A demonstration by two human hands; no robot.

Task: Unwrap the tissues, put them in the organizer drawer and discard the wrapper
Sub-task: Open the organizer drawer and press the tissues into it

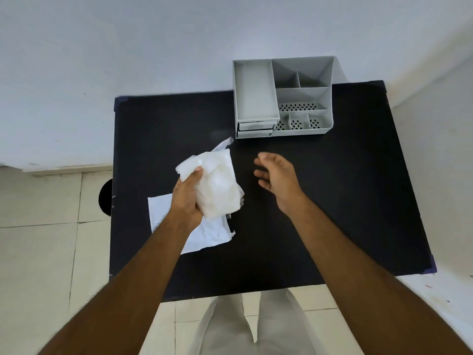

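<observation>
The left hand (188, 198) holds the tissue pack (217, 185) above the table (332, 213), its long side pointing toward the organizer (281, 98). The right hand (277, 175) waits open beside the pack, nearer to the small drawers (254, 129), which look closed.

The surface (332, 201) looks matt black, smooth and even, with no shine. On it stands an organizer (282, 97) of pale grey plastic — smooth walls with a dull finish, and perforated floors in its front compartments. The tissues (217, 185) are a soft white paper stack, slightly fuzzy in look, with thin, translucent plastic film around the top. A wrapper (204, 237) lies flat — white, crinkled, faintly glossy. The floor (38, 252) is cream tile with a light sheen.
</observation>
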